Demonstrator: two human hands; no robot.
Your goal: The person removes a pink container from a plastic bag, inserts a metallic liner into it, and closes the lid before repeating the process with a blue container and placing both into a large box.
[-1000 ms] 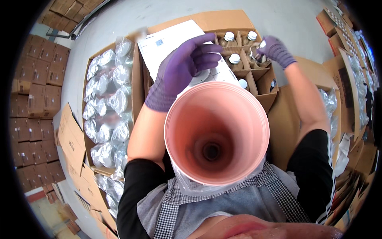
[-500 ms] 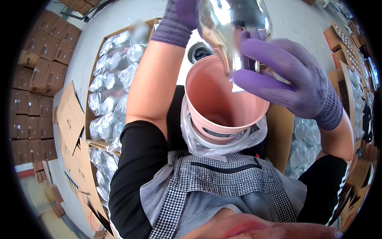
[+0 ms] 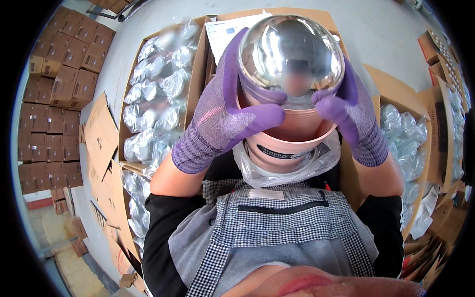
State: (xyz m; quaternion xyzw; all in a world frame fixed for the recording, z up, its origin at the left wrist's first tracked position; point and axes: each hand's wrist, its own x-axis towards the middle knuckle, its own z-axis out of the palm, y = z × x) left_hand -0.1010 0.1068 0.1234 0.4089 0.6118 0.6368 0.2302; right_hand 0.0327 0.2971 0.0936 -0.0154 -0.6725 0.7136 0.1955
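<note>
A mirror-bright silver flask liner (image 3: 289,54), its rounded end up, is held between my two purple-gloved hands. My left hand (image 3: 225,106) closes round its left side, thumb across the front. On the opposite side my right hand (image 3: 349,106) grips it with fingers bent in. Beneath is a pink round container (image 3: 279,153), open at the top, with a dark oval label on its front. The liner hangs at its mouth; its lower end is hidden, so I cannot tell how deep it reaches. A clear plastic bag (image 3: 260,176) is bunched round the container's base.
On the left, a long carton (image 3: 148,91) holds several plastic-wrapped pieces. Another open carton (image 3: 403,133) with wrapped pieces stands at right. A printed white sheet (image 3: 225,37) lies beyond my left hand. Brown boxes (image 3: 59,99) are stacked far left, with flattened cardboard (image 3: 101,136) nearer.
The liner has come down from the upper edge towards the container, its rounded end now facing up. My right hand has moved onto its right side, my left hand lower onto its left.
</note>
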